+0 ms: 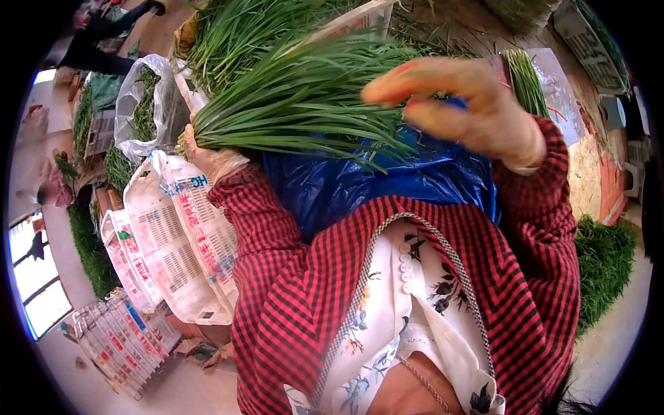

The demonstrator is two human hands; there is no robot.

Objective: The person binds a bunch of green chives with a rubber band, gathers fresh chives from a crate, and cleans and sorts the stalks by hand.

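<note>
My left hand (211,158), in a pale glove, is closed around the stem ends of a bunch of garlic chives (304,111). The long green leaves fan out to the right across my lap. To the right of the leaf tips, my right hand (477,111) is raised, gloved with orange-stained fingers and slightly blurred. A gap shows between its thumb and fingers, and nothing is seen in it. Under the bunch, a blue plastic sheet (387,187) covers my lap. Beyond the bunch lies a larger heap of chives (242,34).
White plastic crates (173,235) stand at my left, with a stack of crates (124,339) below. A clear bag of greens (142,104) is farther left. A chive bundle (526,83) lies on a board at right, near more greens (602,270). A person (97,34) is at upper left.
</note>
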